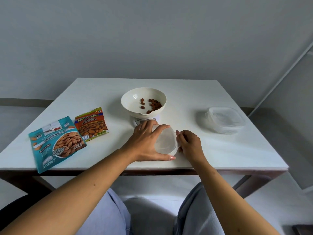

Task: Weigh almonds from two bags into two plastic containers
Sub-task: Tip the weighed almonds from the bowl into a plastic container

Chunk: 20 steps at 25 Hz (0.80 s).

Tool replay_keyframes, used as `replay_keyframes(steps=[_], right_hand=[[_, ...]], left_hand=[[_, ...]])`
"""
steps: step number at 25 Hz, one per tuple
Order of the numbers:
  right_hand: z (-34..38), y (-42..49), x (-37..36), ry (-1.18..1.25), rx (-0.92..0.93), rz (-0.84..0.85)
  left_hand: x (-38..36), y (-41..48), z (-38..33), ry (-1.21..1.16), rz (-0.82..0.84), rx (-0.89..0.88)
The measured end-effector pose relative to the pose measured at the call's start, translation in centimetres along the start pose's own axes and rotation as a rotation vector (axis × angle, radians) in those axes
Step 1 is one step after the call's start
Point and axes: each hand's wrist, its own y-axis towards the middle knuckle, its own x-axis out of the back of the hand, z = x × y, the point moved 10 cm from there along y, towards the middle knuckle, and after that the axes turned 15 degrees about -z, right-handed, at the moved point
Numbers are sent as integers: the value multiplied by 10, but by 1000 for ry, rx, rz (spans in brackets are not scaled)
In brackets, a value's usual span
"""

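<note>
At the far left of the white table (228, 150), a teal bag of roasted almonds (56, 143) is laid flat near the front edge. Just beside it, to the right and slightly farther back, an orange bag of salted almonds (91, 125) is laid flat, its near corner touching the teal bag. At the centre, a cream bowl (133, 100) is seated on a white kitchen scale (138, 120), and a small heap of almonds (153, 105) is seen in its right half. In front of the scale, a clear lidded container (166, 141) is gripped by the left hand (145, 143), fingers spread over its top and thumb along its near side. Its right edge is pinched by the right hand (189, 144). Well apart, at the right, a second clear container (224, 119) is set with its lid on.
</note>
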Motion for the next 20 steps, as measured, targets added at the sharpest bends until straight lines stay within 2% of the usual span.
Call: replay_keyframes(steps=[3,5,9,12,14,16,20], right_hand=[[0,-1,-1,-25,25,21],[-2,0,0,-60,31,22],[-8,1,-2,-99,10,30],[-8,3,-4,-131,4,35],[-4,10,-3,-98,-18,7],[5,23,-5,-46,-56,-44],[34,61,-35,-12,-122,-43]], left_hand=[[5,-6,-3,-20,-49,24],[16,-5,-2,-131,-96,89],[39,-16,29,-586,-220,258],[47,-44,80,-928,-497,436],[46,-60,107,-983,-666,550],[39,-70,123,-1000,-747,667],[26,-73,135,-1043,-727,763]])
